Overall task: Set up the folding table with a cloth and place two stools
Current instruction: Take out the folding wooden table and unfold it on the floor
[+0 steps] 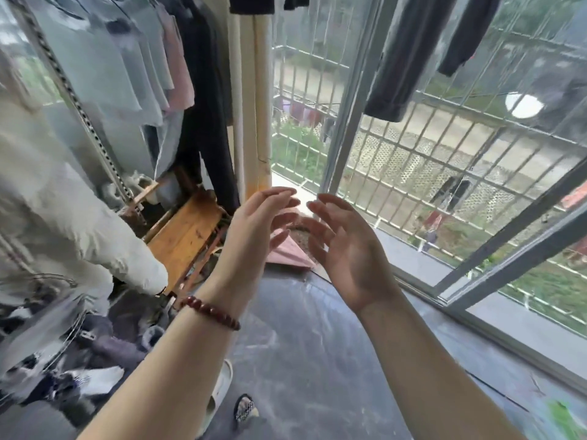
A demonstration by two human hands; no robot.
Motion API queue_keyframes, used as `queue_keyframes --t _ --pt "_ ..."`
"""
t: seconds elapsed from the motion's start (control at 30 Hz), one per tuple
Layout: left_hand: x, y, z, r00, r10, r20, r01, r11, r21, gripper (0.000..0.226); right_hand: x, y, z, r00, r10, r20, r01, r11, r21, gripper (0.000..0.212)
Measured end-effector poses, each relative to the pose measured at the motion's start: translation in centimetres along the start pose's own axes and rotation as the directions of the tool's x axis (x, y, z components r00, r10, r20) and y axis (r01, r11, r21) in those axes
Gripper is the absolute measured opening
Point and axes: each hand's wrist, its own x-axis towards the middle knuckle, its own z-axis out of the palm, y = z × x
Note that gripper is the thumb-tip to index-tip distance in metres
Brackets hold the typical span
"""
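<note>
Left hand (254, 230) and right hand (346, 249) hover with fingers spread (palms facing each other, apart), near a wooden stool (184, 236).

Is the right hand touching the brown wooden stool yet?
Apart. The head view shows the right hand open in the air, with the left hand between it and the brown wooden stool further left.
</note>
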Motion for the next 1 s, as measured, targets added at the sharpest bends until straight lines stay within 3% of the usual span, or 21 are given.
queue_keyframes --t 0.3,0.53,1.0 --pt "11.2 3.6 -5.3 0.997 0.042 -0.063 -0.044 0.999 -0.022 0.012 12.8 0.2 4.8 0.995 0.035 0.098 -0.033 0.999 -0.022 0.019" --pt "15.4 3.8 -10.3 0.976 0.043 -0.213 -0.044 0.999 0.001 0.013 19.9 2.6 7.9 0.970 0.149 0.191 -0.137 0.988 -0.075 0.017" --pt "29.2 4.7 -15.8 0.850 0.088 -0.520 -0.074 0.996 0.048 0.016 38.6 5.3 12.6 0.823 0.368 0.432 -0.314 0.930 -0.194 0.018"
